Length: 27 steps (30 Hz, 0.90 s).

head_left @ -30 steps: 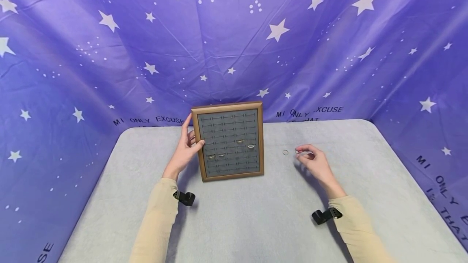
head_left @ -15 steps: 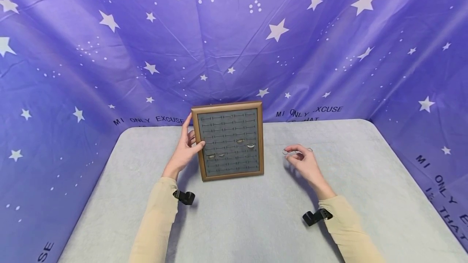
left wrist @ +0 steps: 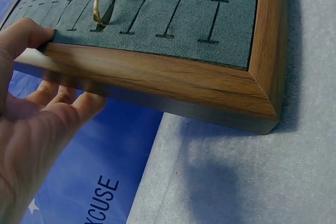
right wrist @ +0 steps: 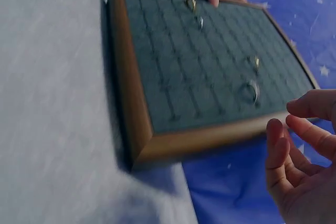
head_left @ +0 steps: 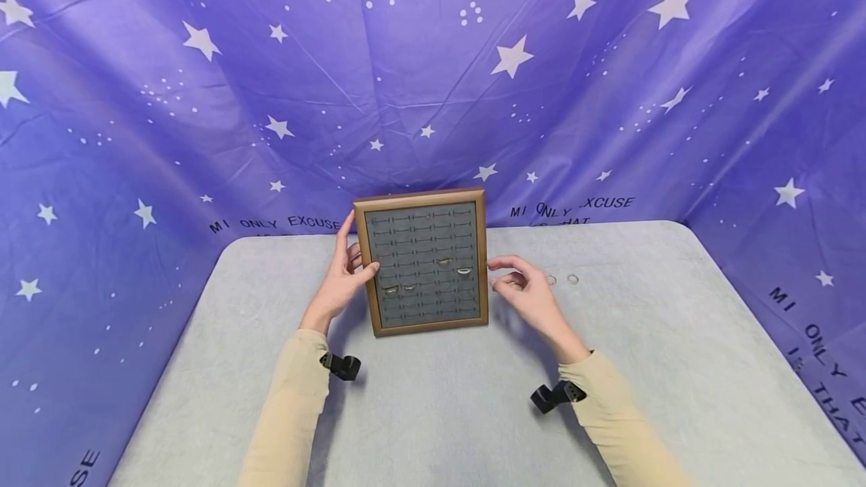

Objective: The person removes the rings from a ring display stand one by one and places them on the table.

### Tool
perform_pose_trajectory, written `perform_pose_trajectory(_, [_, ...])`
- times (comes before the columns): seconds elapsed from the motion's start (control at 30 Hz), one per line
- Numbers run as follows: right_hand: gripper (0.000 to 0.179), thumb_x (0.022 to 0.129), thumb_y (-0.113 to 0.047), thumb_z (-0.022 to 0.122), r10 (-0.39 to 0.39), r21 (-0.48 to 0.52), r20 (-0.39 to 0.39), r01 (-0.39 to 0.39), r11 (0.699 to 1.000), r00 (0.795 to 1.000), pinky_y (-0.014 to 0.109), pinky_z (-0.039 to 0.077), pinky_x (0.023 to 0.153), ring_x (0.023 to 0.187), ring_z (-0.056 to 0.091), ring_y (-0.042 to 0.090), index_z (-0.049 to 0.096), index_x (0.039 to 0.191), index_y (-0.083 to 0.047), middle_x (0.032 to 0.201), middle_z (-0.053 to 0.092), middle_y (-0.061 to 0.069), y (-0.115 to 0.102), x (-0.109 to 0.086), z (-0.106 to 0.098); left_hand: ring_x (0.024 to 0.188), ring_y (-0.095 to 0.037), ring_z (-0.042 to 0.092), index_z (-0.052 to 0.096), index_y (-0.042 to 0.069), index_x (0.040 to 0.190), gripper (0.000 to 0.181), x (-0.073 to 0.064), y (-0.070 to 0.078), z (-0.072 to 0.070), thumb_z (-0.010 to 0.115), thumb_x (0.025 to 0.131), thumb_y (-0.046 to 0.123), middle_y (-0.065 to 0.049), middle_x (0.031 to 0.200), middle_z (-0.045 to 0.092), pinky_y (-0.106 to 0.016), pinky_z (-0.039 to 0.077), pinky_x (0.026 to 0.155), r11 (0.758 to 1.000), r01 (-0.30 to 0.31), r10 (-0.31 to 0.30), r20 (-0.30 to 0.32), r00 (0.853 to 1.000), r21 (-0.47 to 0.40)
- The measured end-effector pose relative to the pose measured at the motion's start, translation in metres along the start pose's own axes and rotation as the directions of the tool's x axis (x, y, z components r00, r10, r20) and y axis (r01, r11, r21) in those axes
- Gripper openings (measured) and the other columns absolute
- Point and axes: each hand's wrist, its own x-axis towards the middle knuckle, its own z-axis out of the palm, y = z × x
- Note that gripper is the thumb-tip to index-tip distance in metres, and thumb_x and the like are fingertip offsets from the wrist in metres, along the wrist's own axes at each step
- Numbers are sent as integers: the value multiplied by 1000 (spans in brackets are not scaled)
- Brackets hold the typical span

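Note:
A wooden-framed ring display board with a grey slotted pad leans upright in the middle of the table. My left hand grips its left side, thumb on the front edge and fingers behind. Several rings sit in the slots, including a gold ring close to my left thumb and a silver ring toward the right side. My right hand is beside the frame's right edge, thumb and index finger brought together in a pinch. The ring in that pinch is almost wholly hidden by the fingertips.
Two loose rings lie on the grey tabletop behind my right hand, the farther ring standing out plainly. A purple star-printed cloth hangs behind and at both sides. Each wrist carries a black camera.
My right hand has moved left from the loose rings to the board's right edge, and the ring nearest the board no longer shows on the table. The left hand and board stay still.

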Motion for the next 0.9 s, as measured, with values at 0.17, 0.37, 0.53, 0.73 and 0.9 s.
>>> perform_pose_trajectory(0.17, [30, 86, 9, 65, -29, -16, 8, 29, 999, 1000, 21, 52, 65, 83, 64, 31, 62, 116, 8, 115, 62, 24, -13, 8, 15, 108, -21, 57, 5, 35, 156, 99, 0, -2, -1, 54, 88, -17, -32, 132, 47, -30, 51, 87, 1000, -6, 6, 7, 1000, 9])
perform_pose_trajectory(0.37, [27, 86, 6, 67, -60, -92, 30, 63, 994, 998, 19, 50, 64, 79, 60, 20, 64, 112, 6, 108, 64, 21, -23, 18, 32, 109, -22, 57, 5, 35, 155, 99, 0, -2, -2, 55, 88, -17, -32, 132, 47, -29, 51, 88, 1000, -11, 11, 6, 1000, 18])
perform_pose_trajectory(0.53, [22, 86, 2, 68, -99, -198, 46, 106, 974, 994, 21, 47, 63, 73, 57, 15, 67, 108, 0, 99, 64, 13, -24, 24, 43, 110, -24, 56, 5, 34, 156, 99, 0, -2, -2, 57, 88, -15, -32, 132, 48, -29, 50, 89, 1000, -3, 3, 4, 1000, 20])
perform_pose_trajectory(0.73, [17, 84, 0, 70, -158, -304, -6, 149, 941, 987, 23, 46, 62, 67, 54, 13, 70, 100, -3, 91, 60, 9, -22, 26, 55, 110, -24, 56, 5, 34, 156, 99, 0, -3, -2, 58, 88, -14, -31, 132, 49, -29, 49, 90, 1000, 5, -5, 3, 1000, 25])
perform_pose_trajectory(0.9, [15, 80, -1, 73, -208, -400, -50, 171, 900, 977, 24, 41, 57, 61, 49, 11, 72, 95, -5, 83, 56, 6, -20, 29, 62, 108, -20, 57, 6, 33, 156, 99, -1, -1, -2, 58, 87, -15, -32, 131, 49, -29, 49, 90, 1000, -1, 1, 0, 1000, 2])
